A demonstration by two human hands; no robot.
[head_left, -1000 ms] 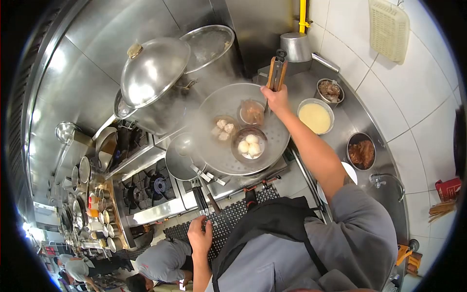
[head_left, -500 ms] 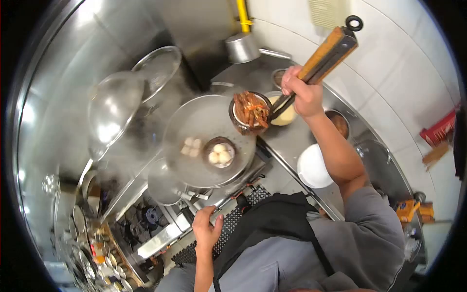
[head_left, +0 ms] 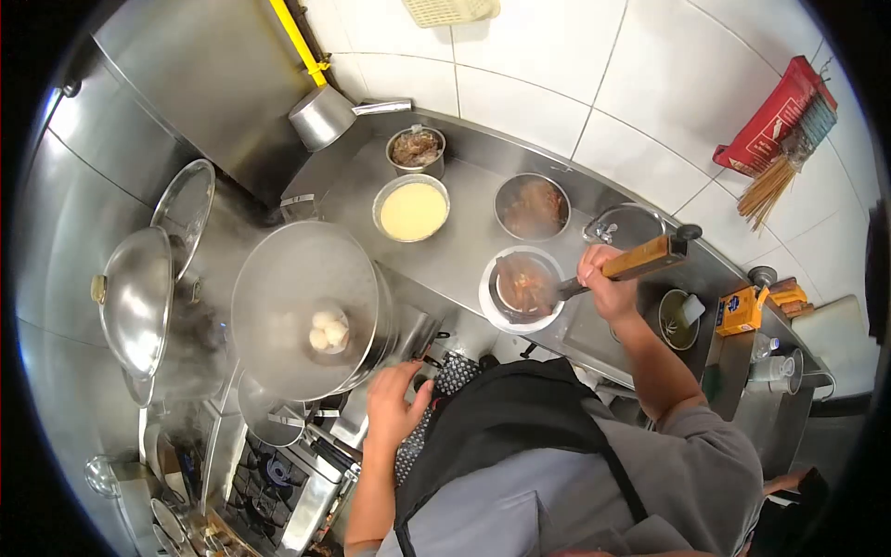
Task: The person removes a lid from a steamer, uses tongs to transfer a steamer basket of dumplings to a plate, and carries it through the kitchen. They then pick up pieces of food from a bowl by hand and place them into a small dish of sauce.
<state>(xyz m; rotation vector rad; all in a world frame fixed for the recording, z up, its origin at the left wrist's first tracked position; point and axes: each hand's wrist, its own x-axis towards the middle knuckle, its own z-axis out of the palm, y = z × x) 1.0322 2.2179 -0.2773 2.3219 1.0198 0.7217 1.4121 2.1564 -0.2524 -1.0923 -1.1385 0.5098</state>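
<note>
The bowl of reddish-brown food (head_left: 524,278) was out of the steamer (head_left: 274,302), to its right, over or on a white plate (head_left: 496,318); whether it rested fully there could not be told. The right hand (head_left: 608,283) gripped the wooden handles of the tongs (head_left: 640,260), whose tips met the bowl's rim, so placing it looked nearly or fully done, with the tongs' release left. The left hand (head_left: 394,406) held nothing visible, its fingers loosely open, thumb apart, near the steamer's near right side.

Inside the steamer, white balls (head_left: 328,330) sat in a small dish blurred by steam, not yet lifted out. To the steamer's far right stood a bowl of pale yellow liquid (head_left: 412,211), with a tin of brown food (head_left: 416,148) just beyond. A deep pot (head_left: 532,206), farther right of the steamer, held reddish-brown food under liquid.
</note>
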